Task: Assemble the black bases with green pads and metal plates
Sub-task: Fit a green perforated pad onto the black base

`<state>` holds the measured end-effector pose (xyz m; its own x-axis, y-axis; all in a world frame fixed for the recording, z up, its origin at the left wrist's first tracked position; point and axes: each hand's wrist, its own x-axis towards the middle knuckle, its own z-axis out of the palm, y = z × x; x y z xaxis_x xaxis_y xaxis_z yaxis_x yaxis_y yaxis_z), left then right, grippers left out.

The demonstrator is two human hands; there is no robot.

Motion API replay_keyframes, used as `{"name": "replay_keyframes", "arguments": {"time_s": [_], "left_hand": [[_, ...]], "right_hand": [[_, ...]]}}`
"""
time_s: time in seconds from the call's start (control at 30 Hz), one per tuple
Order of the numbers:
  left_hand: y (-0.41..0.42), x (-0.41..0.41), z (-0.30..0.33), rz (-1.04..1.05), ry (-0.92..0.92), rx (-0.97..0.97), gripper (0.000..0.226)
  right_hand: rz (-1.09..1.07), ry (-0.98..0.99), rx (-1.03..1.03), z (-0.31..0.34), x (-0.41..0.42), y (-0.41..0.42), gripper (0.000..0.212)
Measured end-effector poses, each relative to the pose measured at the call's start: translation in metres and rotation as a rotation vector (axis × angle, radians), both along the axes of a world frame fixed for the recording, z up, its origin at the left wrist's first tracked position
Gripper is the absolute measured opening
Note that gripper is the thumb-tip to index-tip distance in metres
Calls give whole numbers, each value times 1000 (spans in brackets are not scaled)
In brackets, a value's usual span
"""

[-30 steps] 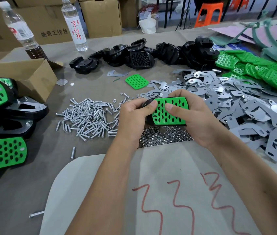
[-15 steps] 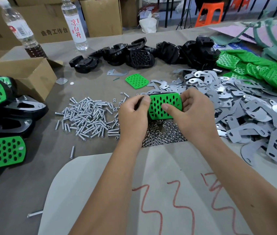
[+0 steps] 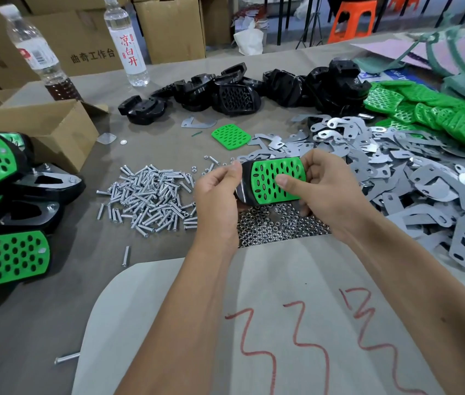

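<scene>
At the centre, above the table, both my hands hold a black base (image 3: 243, 186) with a green perforated pad (image 3: 271, 178) on its top. My left hand (image 3: 219, 195) grips the base's left end, thumb up by the edge. My right hand (image 3: 322, 189) grips the right end, its thumb pressing on the pad. A loose green pad (image 3: 230, 136) lies on the table behind. Spare black bases (image 3: 234, 89) are heaped at the back, green pads (image 3: 430, 109) at the back right, grey metal plates (image 3: 413, 178) on the right.
Screws (image 3: 148, 195) are piled left of my hands and nuts (image 3: 276, 223) lie under them. Finished green-and-black assemblies (image 3: 3, 252) are stacked at the left by a cardboard box (image 3: 40, 124). Two bottles (image 3: 126, 41) stand at the back. A grey sheet (image 3: 282, 309) with red marks covers the near table.
The base with its pad has been turned and tipped between my hands; my left thumb moved off the pad to the base's end. My right thumb stays on the pad.
</scene>
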<state>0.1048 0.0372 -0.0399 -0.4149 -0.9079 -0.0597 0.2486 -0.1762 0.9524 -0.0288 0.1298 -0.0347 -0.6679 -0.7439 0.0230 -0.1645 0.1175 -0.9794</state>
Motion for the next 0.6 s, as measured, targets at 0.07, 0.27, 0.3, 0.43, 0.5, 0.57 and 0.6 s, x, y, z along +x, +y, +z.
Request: {"name": "replay_keyframes", "arguments": {"time_s": [0.07,0.27,0.3,0.43,0.5,0.57,0.6], "left_hand": [[0,0,0,-2,14,22,38],[1,-2,-2,-100,-33,-27,43],[1,-2,-2,-113,-36,-44,34],[1,-3,-4,-111,10,-26,32],[-1,-4,-6,-85,31,12,26],[-4,-5,-8,-50,45,41,18],[-5,-6,-8,-36,64,53,16]], "right_hand": [[13,-21,-8,1,0,-1,28],[-48,-56,-12,-1,0,-1,29],[-45,-69,-13,0,-1,0,29],[23,-36,-43,3,0,4,31],[30,-3,-78,2,4,5,35],[17,-14,-112,0,8,3,41],[24,-39,-114,-1,10,2,42]]}}
